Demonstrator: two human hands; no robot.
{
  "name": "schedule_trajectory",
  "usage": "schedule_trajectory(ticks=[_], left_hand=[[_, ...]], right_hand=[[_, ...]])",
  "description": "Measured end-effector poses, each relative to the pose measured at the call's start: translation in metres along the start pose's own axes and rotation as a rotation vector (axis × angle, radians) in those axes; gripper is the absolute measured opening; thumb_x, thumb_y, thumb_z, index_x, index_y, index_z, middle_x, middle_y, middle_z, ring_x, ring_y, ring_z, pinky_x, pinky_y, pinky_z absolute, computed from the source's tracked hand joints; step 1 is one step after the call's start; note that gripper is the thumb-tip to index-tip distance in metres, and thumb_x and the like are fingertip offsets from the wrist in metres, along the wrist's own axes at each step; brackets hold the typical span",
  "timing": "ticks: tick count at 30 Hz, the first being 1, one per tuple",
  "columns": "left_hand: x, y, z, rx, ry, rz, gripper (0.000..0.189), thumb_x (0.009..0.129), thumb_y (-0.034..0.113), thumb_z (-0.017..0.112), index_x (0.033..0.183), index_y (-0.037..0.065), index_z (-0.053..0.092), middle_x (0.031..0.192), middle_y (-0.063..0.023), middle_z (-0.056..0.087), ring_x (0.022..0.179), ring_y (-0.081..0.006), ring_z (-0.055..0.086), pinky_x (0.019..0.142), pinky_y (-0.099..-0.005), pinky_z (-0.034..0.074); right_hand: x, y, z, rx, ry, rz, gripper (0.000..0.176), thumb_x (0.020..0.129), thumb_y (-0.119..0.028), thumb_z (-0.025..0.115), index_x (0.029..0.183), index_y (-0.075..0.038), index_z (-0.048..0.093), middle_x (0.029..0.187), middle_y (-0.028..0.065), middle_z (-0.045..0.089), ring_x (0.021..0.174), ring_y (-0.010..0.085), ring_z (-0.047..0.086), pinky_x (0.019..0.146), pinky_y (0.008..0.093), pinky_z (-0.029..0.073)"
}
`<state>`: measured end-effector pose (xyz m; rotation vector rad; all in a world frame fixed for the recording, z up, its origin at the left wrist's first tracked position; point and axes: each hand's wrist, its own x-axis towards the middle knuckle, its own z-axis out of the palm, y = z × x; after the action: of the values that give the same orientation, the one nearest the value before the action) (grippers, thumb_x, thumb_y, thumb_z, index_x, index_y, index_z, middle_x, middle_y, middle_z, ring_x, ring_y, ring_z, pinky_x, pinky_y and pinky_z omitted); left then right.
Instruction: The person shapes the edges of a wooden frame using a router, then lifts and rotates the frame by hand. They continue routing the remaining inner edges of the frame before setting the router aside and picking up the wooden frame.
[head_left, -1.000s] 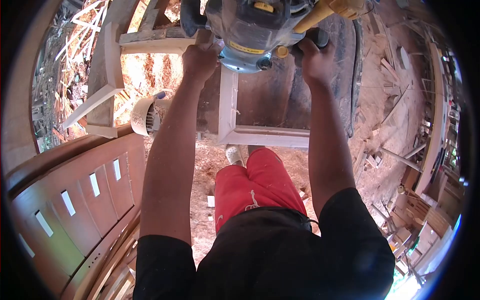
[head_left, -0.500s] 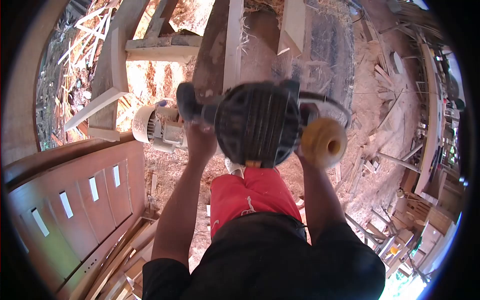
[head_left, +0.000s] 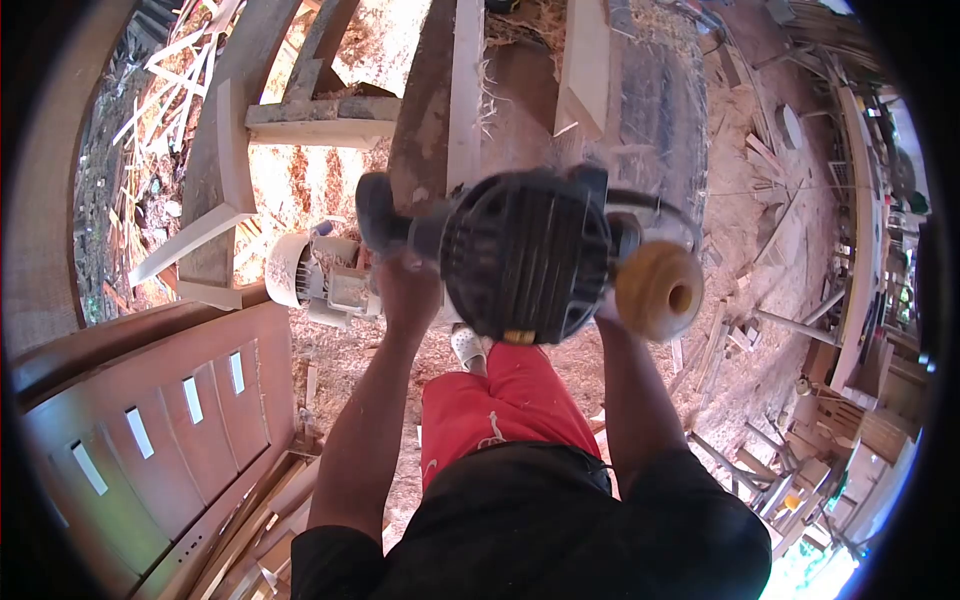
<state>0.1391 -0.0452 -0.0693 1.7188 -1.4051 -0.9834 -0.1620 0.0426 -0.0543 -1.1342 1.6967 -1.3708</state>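
Note:
I hold a black electric router (head_left: 527,255) up in front of me with both hands. My left hand (head_left: 408,287) grips its left handle, whose dark knob sticks out at the upper left. Most of my right hand (head_left: 612,308) is hidden under the tool, at the right handle beside a yellow dust port (head_left: 659,291). The vented motor top faces me. Beyond the tool lies a wooden bench (head_left: 655,95) with pale wooden frame pieces (head_left: 467,90) on it.
A brown panelled door (head_left: 150,410) leans at my left. An electric motor (head_left: 305,275) sits on the floor beside a timber frame (head_left: 225,170). Sawdust and shavings (head_left: 330,340) cover the ground. Offcuts and stacked timber (head_left: 830,420) lie to the right.
The router came off the pale frame on the bench and was drawn back towards me, its motor top now facing me. In the last half second it barely shifted.

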Motion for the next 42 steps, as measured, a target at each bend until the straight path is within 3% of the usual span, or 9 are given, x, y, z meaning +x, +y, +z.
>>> schedule_trajectory(ticks=[4,7,12,16,20,32,38,39,42], left_hand=[[0.044,0.067,-0.002,0.118,-0.113,0.096,0.017,0.085,0.015,0.066,0.082,-0.002,0.068,0.080,-0.0212,0.069,0.079,-0.0396,0.069,0.070,-0.0466,0.050],[0.070,0.087,0.006,0.156,-0.087,0.069,0.019,0.089,0.019,0.068,0.091,0.001,0.072,0.084,-0.0208,0.071,0.081,-0.0397,0.071,0.073,-0.0462,0.052],[0.114,0.088,0.023,0.204,-0.134,-0.001,0.024,0.092,0.026,0.069,0.098,0.003,0.074,0.085,-0.0221,0.072,0.084,-0.0418,0.071,0.076,-0.0465,0.054],[0.137,0.080,0.038,0.074,-0.121,0.011,0.023,0.092,0.028,0.070,0.101,0.008,0.076,0.086,-0.0231,0.072,0.085,-0.0434,0.071,0.077,-0.0469,0.054],[0.149,0.084,0.040,0.044,-0.160,-0.019,0.023,0.093,0.030,0.069,0.105,0.011,0.075,0.089,-0.0221,0.073,0.086,-0.0434,0.071,0.078,-0.0468,0.054],[0.175,0.086,0.052,0.026,-0.138,-0.006,0.042,0.092,0.043,0.069,0.085,0.002,0.077,0.079,-0.0222,0.073,0.079,-0.0390,0.071,0.079,-0.0462,0.053],[0.195,0.089,0.057,0.069,-0.147,0.032,0.043,0.090,0.044,0.071,0.081,0.003,0.077,0.076,-0.0197,0.073,0.079,-0.0365,0.072,0.080,-0.0448,0.054],[0.191,0.105,0.051,0.147,-0.191,-0.031,0.034,0.098,0.028,0.065,0.087,-0.002,0.077,0.079,-0.0083,0.074,0.074,-0.0132,0.073,0.065,-0.0274,0.060],[0.191,0.125,0.049,0.170,-0.195,-0.098,0.039,0.098,0.033,0.068,0.107,-0.005,0.067,0.084,-0.0177,0.072,0.081,-0.0288,0.071,0.072,-0.0424,0.052]], right_hand=[[0.044,-0.018,0.007,-0.125,0.074,-0.113,0.038,0.090,-0.020,0.065,0.123,-0.001,0.064,0.120,0.0191,0.068,0.115,0.0310,0.065,0.101,0.0407,0.049],[0.085,-0.091,0.034,-0.182,0.200,-0.168,0.034,0.088,-0.018,0.063,0.118,0.000,0.067,0.115,0.0160,0.070,0.109,0.0265,0.067,0.097,0.0375,0.050],[0.140,-0.118,0.048,0.066,0.171,-0.120,0.027,0.083,-0.014,0.063,0.106,-0.001,0.067,0.102,0.0083,0.071,0.091,0.0174,0.067,0.086,0.0324,0.052],[0.163,-0.117,0.049,0.069,0.205,-0.094,0.012,0.083,-0.007,0.064,0.091,0.001,0.065,0.078,0.0025,0.065,0.071,0.0097,0.062,0.064,0.0294,0.052],[0.180,-0.113,0.049,-0.046,0.249,-0.144,0.012,0.080,-0.011,0.064,0.085,0.001,0.063,0.075,0.0051,0.065,0.067,0.0126,0.061,0.063,0.0311,0.052],[0.213,-0.098,0.048,0.013,0.199,-0.095,0.017,0.077,-0.010,0.064,0.088,0.003,0.068,0.075,0.0099,0.068,0.066,0.0191,0.067,0.064,0.0335,0.055],[0.223,-0.104,0.064,0.306,0.184,-0.005,0.005,0.084,-0.014,0.066,0.086,-0.009,0.064,0.068,-0.0035,0.053,0.049,0.0080,0.044,0.046,0.0265,0.034],[0.228,-0.103,0.058,0.297,0.170,0.018,0.005,0.084,-0.014,0.066,0.087,-0.010,0.064,0.067,-0.0035,0.052,0.048,0.0077,0.043,0.044,0.0262,0.031],[0.233,-0.111,0.063,0.281,0.172,0.040,0.004,0.084,-0.016,0.065,0.084,-0.014,0.062,0.063,-0.0033,0.050,0.043,0.0070,0.038,0.040,0.0266,0.024]])
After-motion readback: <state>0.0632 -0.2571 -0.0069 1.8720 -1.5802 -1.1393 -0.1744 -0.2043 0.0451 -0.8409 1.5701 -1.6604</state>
